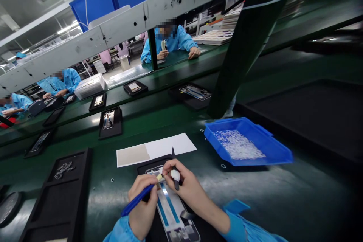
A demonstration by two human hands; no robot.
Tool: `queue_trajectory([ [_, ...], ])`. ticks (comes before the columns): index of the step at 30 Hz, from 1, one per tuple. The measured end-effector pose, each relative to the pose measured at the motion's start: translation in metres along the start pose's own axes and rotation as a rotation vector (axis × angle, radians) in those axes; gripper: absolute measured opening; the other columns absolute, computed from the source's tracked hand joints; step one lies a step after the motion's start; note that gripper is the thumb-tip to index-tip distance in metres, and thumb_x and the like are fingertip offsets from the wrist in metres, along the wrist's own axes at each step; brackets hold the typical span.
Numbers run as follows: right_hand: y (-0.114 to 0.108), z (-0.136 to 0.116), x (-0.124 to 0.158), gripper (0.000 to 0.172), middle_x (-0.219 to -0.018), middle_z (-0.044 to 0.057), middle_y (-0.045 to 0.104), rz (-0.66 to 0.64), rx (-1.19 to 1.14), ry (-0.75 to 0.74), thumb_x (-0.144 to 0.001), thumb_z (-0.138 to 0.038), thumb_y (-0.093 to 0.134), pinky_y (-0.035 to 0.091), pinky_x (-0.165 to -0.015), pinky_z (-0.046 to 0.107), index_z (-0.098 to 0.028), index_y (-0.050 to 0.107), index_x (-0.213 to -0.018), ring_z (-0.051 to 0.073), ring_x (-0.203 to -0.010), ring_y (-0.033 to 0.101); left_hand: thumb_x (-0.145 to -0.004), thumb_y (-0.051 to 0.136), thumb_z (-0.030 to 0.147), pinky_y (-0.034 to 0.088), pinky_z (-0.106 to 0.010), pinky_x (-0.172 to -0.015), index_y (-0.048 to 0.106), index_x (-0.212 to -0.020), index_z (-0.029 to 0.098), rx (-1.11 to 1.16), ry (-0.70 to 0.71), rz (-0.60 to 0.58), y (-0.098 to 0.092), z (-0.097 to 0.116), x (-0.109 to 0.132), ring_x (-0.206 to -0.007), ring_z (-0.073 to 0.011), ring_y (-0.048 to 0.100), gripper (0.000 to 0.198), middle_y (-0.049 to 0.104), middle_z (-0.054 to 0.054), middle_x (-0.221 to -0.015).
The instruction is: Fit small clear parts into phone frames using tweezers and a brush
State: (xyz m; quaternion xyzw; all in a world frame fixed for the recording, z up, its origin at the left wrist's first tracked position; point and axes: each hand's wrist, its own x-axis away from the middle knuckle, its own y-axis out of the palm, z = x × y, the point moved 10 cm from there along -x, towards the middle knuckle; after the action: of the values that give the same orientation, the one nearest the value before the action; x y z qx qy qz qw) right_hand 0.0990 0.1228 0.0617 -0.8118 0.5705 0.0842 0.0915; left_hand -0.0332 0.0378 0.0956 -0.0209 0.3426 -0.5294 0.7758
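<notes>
A phone housing (170, 206) with two blue strips lies in a black tray (153, 230) under both hands. My left hand (143, 200) is closed around a blue pen-like tool (137, 199), whose pale yellow end (160, 177) points at the top of the housing. Opposite it, my right hand (184, 185) is closed on dark tweezers (177, 185), with a white wrap or pad (175, 175) showing on them. The right fingertips are pinched close to the yellow end; whether they hold a small part there is hidden.
To the right stands a blue bin (249, 159) of small clear rings. White paper (170, 147) lies beyond the tray. A black compartment tray (56, 200) with small metal parts is at left. A green post (241, 56) rises ahead; co-workers (170, 43) sit beyond the trayed phone housings (109, 120).
</notes>
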Motion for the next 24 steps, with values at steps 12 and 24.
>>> queue_trajectory([
  [12, 0.01, 0.001, -0.003, 0.017, -0.073, -0.002, 0.055, -0.108, -0.237, 0.078, -0.078, -0.029, 0.064, 0.046, -0.062, 0.026, -0.022, 0.049, -0.082, 0.013, -0.064, 0.052, -0.084, 0.067, 0.045, 0.058, -0.03, -0.081, 0.072, -0.089, 0.017, 0.321, -0.406, 0.041, 0.001, -0.044, 0.007, -0.087, -0.0206, 0.069, 0.028, 0.07, -0.008, -0.092],
  [24, 0.009, -0.002, -0.003, 0.022, -0.072, -0.002, 0.054, -0.133, -0.249, 0.103, -0.078, -0.034, 0.066, 0.045, -0.061, 0.026, -0.022, 0.049, -0.082, 0.013, -0.065, 0.051, -0.072, 0.079, 0.049, 0.059, -0.028, -0.07, 0.071, -0.088, 0.014, 0.603, -0.623, 0.066, 0.015, -0.062, 0.013, -0.074, -0.0181, 0.07, 0.039, 0.072, -0.009, -0.091],
])
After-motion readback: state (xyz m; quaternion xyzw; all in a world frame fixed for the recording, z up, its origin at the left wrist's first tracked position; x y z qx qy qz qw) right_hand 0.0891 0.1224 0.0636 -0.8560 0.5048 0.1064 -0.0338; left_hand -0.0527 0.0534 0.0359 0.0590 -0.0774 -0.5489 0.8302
